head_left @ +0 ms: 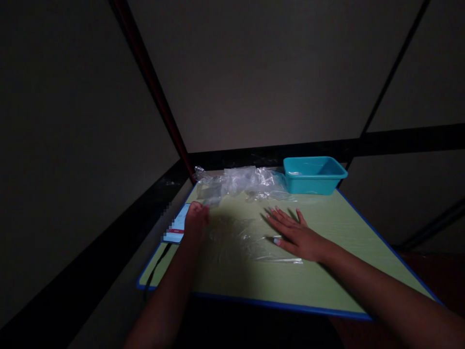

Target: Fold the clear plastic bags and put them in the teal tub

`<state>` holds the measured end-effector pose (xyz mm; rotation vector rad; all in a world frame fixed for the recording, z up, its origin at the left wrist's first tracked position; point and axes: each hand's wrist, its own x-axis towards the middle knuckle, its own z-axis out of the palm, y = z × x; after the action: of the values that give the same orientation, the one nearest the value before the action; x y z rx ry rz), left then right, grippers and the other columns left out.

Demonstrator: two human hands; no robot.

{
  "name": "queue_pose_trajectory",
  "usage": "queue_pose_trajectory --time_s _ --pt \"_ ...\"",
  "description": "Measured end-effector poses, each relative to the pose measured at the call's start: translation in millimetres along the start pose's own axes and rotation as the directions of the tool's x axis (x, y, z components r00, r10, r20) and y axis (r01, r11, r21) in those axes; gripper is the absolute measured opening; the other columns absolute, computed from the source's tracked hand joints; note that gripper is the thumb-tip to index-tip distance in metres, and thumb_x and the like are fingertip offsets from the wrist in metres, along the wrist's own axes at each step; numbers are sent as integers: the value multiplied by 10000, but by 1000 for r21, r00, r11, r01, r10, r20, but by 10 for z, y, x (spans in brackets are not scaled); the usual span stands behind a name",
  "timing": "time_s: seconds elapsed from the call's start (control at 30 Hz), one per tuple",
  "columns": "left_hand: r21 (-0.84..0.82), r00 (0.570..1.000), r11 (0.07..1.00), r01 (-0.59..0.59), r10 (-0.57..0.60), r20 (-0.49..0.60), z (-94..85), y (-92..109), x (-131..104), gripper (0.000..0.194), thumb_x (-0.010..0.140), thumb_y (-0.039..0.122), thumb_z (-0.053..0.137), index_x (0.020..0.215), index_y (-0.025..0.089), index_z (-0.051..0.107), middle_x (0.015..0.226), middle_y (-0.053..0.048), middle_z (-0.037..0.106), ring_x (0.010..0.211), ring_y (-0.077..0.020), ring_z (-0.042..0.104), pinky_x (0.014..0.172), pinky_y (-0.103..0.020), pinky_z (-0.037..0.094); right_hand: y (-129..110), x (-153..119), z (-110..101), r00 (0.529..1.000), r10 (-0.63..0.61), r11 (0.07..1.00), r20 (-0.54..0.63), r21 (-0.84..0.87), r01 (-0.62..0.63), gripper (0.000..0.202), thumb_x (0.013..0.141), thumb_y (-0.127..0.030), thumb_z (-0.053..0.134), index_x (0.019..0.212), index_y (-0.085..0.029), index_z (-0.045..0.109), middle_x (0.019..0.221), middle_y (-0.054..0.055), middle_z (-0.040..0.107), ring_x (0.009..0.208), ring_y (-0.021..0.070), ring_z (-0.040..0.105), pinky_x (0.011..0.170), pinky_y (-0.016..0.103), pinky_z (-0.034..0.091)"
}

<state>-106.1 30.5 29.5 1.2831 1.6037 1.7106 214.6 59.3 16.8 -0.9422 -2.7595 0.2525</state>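
Observation:
A clear plastic bag lies flat and wrinkled on the table in front of me. My right hand is spread open over the right part of this bag, palm down, fingers stretched apart. On the left, my left hand is closed, with its fingers curled in. Whatever it may hold is hidden in the shadow. Right beside it is a flat light-blue rectangle with a red band, partly covered by that hand. Just beyond my left fingers lies the near edge of a pile of clear plastic bags.
A turquoise plastic basin stands at the back right, touching the pile of bags. The pale green table has a blue edge. A black strap hangs over its left side. Dark panelled walls close in behind and left.

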Motion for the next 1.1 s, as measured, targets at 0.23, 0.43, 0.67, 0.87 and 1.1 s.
queue_pose_trajectory --time_s 0.23,0.43,0.67,0.87,1.1 --pt "805 890 441 -398 397 224 80 18 -87 161 771 359 616 748 201 639 1174 -87 535 1129 -299 441 969 -485 354 18 -7 7 1000 3 999 4 -32 -3 641 913 -572 286 1467 -335 65 1528 81 93 1377 350 139 1018 688 34" --pt "921 941 238 -310 215 261 127 15 -187 563 848 509 482 1362 285 424 1509 -126 224 1382 -405 89 1007 -685 144 7 -11 0 996 54 998 67 -23 -52 649 906 -597 257 1469 -323 83 1528 83 62 1384 345 98 1015 690 23" --pt "886 922 256 -385 80 378 164 -82 -215 600 893 509 385 1429 251 306 1533 -166 124 1397 -384 30 1008 -676 160 9 -16 -4 991 74 997 107 -11 -73 679 899 -615 250 1472 -297 73 1524 104 51 1386 345 82 1006 698 18" --pt "837 937 423 -347 182 297 142 -87 -156 602 813 470 530 1344 202 441 1497 -184 241 1383 -387 142 1033 -657 141 -5 -20 -28 989 83 997 123 -4 -83 709 887 -633 267 1475 -286 76 1522 122 46 1388 343 72 1008 690 15" --pt "-129 992 985 -119 113 -48 49 109 -84 666 847 665 295 1343 236 414 1406 -119 420 1321 -273 351 1072 -481 274 -15 -24 -60 987 76 997 145 7 -78 739 877 -653 258 1475 -280 36 1523 114 24 1393 331 63 1008 686 -17"
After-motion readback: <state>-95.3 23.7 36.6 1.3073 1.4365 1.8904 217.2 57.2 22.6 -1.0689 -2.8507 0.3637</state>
